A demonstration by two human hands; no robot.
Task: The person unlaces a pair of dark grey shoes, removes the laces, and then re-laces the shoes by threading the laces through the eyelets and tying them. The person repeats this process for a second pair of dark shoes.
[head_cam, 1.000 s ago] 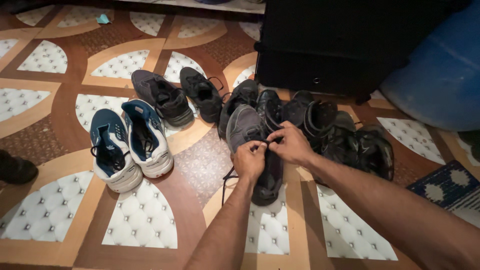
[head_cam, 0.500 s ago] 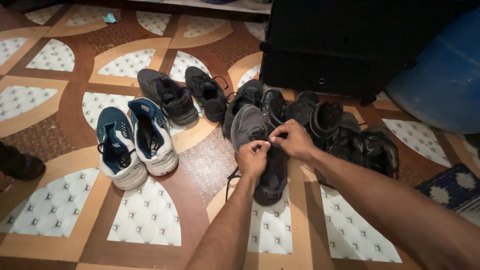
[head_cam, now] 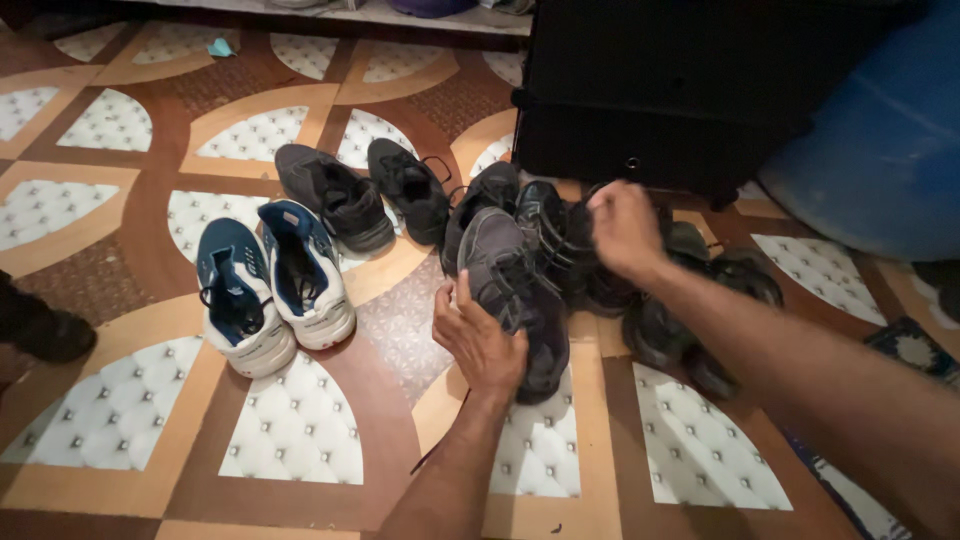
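A dark grey sneaker (head_cam: pixel 505 275) lies on the patterned floor, toe pointing away from me. My left hand (head_cam: pixel 480 340) grips its near left side, thumb raised along the upper. My right hand (head_cam: pixel 625 228) hovers, motion-blurred, over a heap of black shoes (head_cam: pixel 665 320) just right of the sneaker; whether its fingers hold anything is unclear. A dark lace end (head_cam: pixel 437 452) trails on the floor beside my left forearm.
A blue-and-white sneaker pair (head_cam: pixel 270 285) stands to the left, with a dark grey shoe (head_cam: pixel 335 195) and a black shoe (head_cam: pixel 405 185) behind it. A black cabinet (head_cam: pixel 690 90) and a blue barrel (head_cam: pixel 880 150) close off the back right. Another black shoe (head_cam: pixel 40 325) sits at the left edge.
Both hands were pinching the lace on top of the dark grey sneaker. My right hand has let go and swung up right over the black heap; my left has dropped to the sneaker's side.
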